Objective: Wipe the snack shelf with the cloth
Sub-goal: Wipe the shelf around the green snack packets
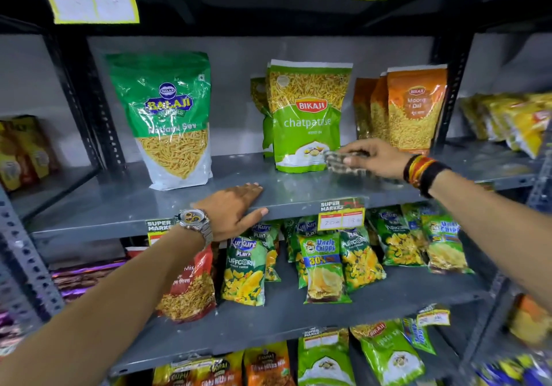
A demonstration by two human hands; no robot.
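Note:
The grey metal snack shelf [125, 203] runs across the middle of the view. My right hand [376, 158] presses a dark checked cloth [343, 166] onto the shelf, just in front of a green Bikaji chatpata pouch [307, 117]. The cloth is blurred and partly hidden under my fingers. My left hand [236, 209] lies flat on the shelf's front edge, fingers on top and thumb under the lip, holding nothing loose. A green Balaji sev pouch [167, 117] stands upright to the left, and orange Bikaji moong dal pouches [415, 108] stand at the right.
Price tags [340, 214] hang from the shelf's front lip. The shelf below holds Kurkure Puffcorn [245, 269] and Uncle Chipps packets [324, 266]. Slotted uprights [104, 117] frame the bay. Neighbouring bays hold yellow packets [513, 120] at right and boxes [21, 152] at left.

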